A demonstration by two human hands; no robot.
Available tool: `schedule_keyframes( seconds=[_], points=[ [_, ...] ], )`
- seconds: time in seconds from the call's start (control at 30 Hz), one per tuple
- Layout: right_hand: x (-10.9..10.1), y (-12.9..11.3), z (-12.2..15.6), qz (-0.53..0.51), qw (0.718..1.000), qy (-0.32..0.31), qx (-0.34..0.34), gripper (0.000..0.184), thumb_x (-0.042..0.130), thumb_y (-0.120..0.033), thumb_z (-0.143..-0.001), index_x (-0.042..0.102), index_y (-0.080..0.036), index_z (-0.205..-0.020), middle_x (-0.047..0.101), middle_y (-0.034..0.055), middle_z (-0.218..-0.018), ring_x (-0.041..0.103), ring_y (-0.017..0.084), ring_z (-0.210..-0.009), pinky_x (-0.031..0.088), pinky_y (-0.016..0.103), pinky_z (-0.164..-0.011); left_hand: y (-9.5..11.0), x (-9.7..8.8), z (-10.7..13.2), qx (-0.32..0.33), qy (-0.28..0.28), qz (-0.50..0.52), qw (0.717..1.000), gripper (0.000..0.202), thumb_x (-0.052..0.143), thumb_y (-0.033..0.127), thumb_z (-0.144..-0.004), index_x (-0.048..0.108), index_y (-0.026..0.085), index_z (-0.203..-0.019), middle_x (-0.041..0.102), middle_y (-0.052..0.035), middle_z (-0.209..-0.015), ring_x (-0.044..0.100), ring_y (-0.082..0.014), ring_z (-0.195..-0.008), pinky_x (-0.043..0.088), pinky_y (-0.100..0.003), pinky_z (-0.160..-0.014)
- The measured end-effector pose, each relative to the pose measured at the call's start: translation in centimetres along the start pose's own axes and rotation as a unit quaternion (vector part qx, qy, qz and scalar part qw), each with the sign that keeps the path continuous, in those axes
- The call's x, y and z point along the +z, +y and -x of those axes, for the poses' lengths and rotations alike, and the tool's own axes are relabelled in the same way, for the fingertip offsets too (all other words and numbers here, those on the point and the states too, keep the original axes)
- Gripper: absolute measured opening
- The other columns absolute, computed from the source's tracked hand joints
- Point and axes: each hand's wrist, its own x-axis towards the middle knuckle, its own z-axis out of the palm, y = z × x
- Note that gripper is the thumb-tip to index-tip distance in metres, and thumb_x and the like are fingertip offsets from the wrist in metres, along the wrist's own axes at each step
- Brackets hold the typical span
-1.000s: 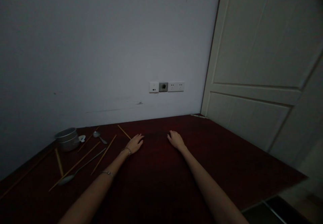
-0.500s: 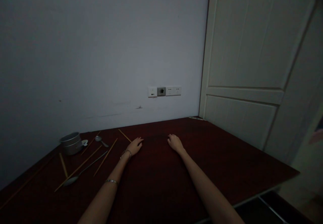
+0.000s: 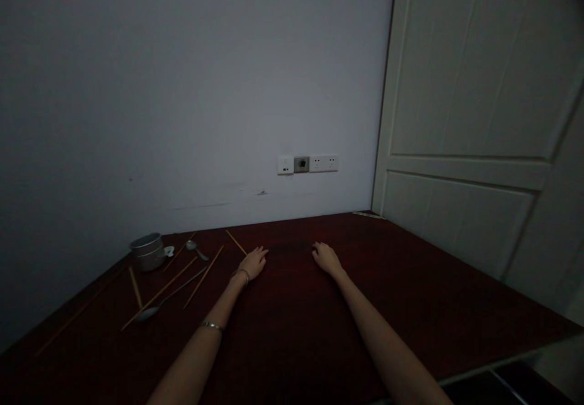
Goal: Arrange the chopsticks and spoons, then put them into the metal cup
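Note:
Both my hands lie flat on a dark red table [image 3: 410, 295], fingers stretched out, holding nothing. My left hand [image 3: 253, 262] rests palm down near the middle, its fingertips close to the end of a wooden chopstick [image 3: 236, 242]. A bracelet circles that wrist and another sits further up the forearm. My right hand [image 3: 325, 257] lies about a hand's width to the right, on bare table. Left of my left hand lie more chopsticks [image 3: 204, 267], a long metal spoon [image 3: 170, 297] and a small metal spoon [image 3: 196, 249].
A small metal pot [image 3: 147, 251] stands at the back left by the white wall, with a white spoon [image 3: 169, 250] beside it. Wall sockets [image 3: 308, 163] sit above the table. A white door [image 3: 483, 125] closes off the right side. The table's front right edge drops off.
My hands have stayed flat in the same place. Only the view has shifted slightly, swinging left and then back right.

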Motion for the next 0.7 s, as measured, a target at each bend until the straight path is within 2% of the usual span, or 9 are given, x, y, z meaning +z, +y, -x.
schedule_keyframes(
  seconds=[0.13, 0.33, 0.53, 0.7],
  points=[
    [0.0, 0.15, 0.02, -0.007, 1.0, 0.001, 0.001, 0.036, 0.037, -0.019, -0.081, 0.058, -0.01, -0.109, 0.057, 0.0125, -0.115, 0.048, 0.02, -0.111, 0.034, 0.027, -0.094, -0.14, 0.07, 0.01, 0.0, -0.001, -0.008, 1.0, 0.045, 0.03, 0.023, -0.084, 0.042, 0.014, -0.127, 0.034, -0.0088, -0.137, 0.026, -0.0178, -0.128, 0.02, -0.032, -0.105],
    [0.15, 0.44, -0.01, -0.016, 1.0, -0.004, 0.0, 0.038, 0.038, -0.02, -0.081, 0.057, -0.009, -0.112, 0.053, 0.0123, -0.121, 0.044, 0.021, -0.115, 0.031, 0.028, -0.097, -0.05, -0.11, 0.2, 0.003, -0.013, -0.015, 1.0, 0.047, 0.029, 0.024, -0.084, 0.039, 0.012, -0.129, 0.031, -0.0116, -0.138, 0.024, -0.0203, -0.128, 0.021, -0.034, -0.104],
    [0.42, 0.7, -0.18, -0.021, 1.0, -0.013, 0.004, 0.039, 0.038, -0.022, -0.082, 0.055, -0.009, -0.114, 0.051, 0.012, -0.123, 0.042, 0.02, -0.118, 0.029, 0.029, -0.099, 0.1, -0.21, 0.27, -0.005, -0.013, -0.014, 1.0, 0.046, 0.03, 0.024, -0.083, 0.04, 0.016, -0.128, 0.032, -0.008, -0.138, 0.024, -0.019, -0.128, 0.021, -0.034, -0.104],
    [0.32, 0.71, -0.09, -0.023, 1.0, -0.017, 0.006, 0.039, 0.038, -0.022, -0.081, 0.056, -0.009, -0.114, 0.051, 0.0115, -0.123, 0.042, 0.02, -0.117, 0.029, 0.029, -0.098, 0.06, -0.11, 0.25, 0.001, -0.01, -0.017, 1.0, 0.047, 0.028, 0.024, -0.084, 0.04, 0.013, -0.128, 0.032, -0.0109, -0.137, 0.025, -0.0199, -0.128, 0.021, -0.034, -0.104]
  ],
)
